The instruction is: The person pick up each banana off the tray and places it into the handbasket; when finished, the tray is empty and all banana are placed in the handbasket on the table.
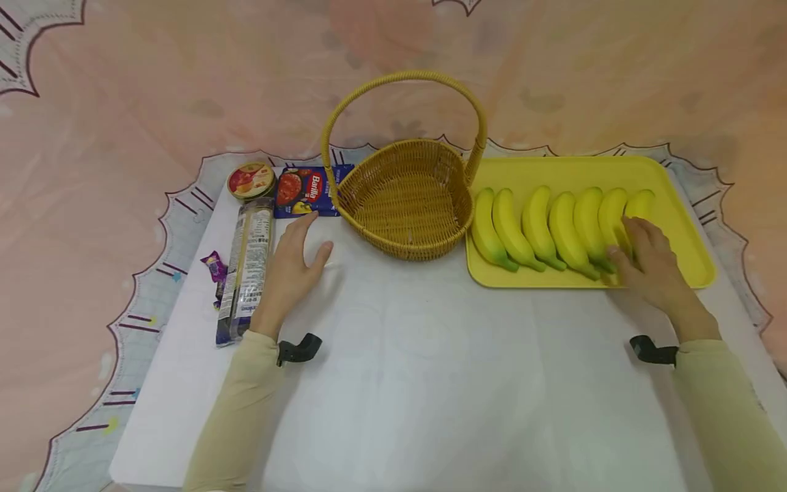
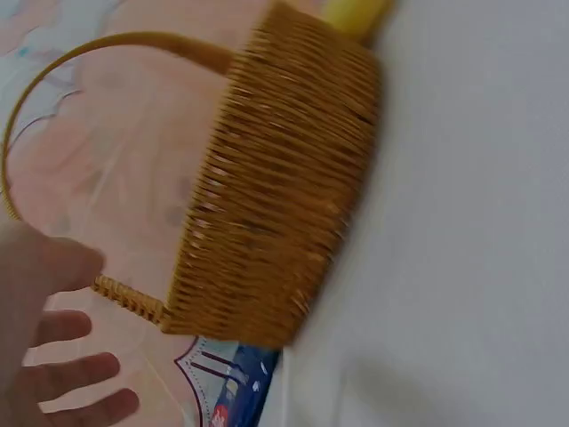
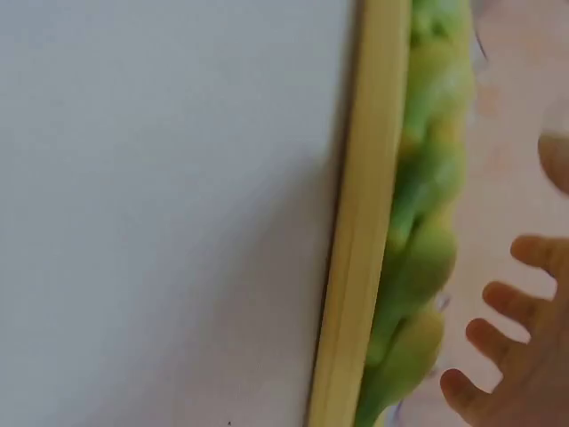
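My left hand hovers beside a clear-and-blue package of pasta, thumb spread from the fingers and nothing held. Just ahead of its fingertips lies a blue Barilla pouch. The wicker basket with its tall hoop handle stands to that hand's right; its woven side fills much of the left wrist view. Over the right end of a row of bananas my right hand is held with spread fingers, gripping nothing. These bananas lie side by side on a yellow tray.
A round tin sits at the table's back left corner. Purple wrapped candies lie left of the pasta package. A patterned cloth hangs behind the white table.
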Demonstrator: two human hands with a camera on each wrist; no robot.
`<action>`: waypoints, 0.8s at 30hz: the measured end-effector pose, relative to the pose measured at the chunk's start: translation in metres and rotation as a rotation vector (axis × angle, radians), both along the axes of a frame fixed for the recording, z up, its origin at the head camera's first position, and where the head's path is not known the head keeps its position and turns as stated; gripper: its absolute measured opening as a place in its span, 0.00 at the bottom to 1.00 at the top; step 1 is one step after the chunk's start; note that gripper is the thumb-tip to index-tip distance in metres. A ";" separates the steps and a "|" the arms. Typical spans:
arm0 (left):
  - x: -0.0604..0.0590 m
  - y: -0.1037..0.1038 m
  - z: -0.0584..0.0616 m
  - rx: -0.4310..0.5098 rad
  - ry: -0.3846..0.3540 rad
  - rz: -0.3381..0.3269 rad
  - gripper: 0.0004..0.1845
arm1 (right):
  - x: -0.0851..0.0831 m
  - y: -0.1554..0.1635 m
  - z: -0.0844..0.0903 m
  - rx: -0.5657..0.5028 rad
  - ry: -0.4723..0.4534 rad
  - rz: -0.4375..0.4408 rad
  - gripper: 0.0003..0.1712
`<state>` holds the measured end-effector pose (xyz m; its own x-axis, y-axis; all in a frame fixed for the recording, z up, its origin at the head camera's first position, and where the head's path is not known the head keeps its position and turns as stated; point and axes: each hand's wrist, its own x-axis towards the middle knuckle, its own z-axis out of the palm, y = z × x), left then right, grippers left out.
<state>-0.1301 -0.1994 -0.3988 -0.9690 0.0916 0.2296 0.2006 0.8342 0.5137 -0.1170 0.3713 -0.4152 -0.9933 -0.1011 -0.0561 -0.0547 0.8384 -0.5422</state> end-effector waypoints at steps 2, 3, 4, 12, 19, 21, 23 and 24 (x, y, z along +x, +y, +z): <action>-0.006 0.007 0.001 0.209 0.058 0.031 0.28 | -0.005 0.010 -0.001 -0.056 0.012 -0.079 0.38; -0.011 0.011 0.001 0.293 0.092 0.045 0.27 | -0.007 0.013 -0.003 -0.077 0.009 -0.119 0.39; -0.016 0.015 0.002 0.361 0.129 0.059 0.26 | -0.010 0.016 -0.005 -0.095 0.005 -0.157 0.39; -0.062 0.049 0.012 0.619 0.305 0.133 0.29 | -0.023 0.024 -0.022 -0.158 -0.066 -0.295 0.45; -0.076 0.065 0.032 0.750 0.389 0.174 0.26 | -0.023 0.027 -0.027 -0.197 -0.053 -0.377 0.43; -0.076 0.067 0.038 0.741 0.390 0.165 0.24 | -0.020 0.027 -0.029 -0.225 -0.053 -0.414 0.42; -0.074 0.068 0.043 0.718 0.372 0.149 0.23 | -0.017 0.027 -0.030 -0.241 -0.054 -0.445 0.42; -0.075 0.067 0.043 0.709 0.362 0.140 0.22 | -0.014 0.026 -0.029 -0.245 -0.049 -0.464 0.41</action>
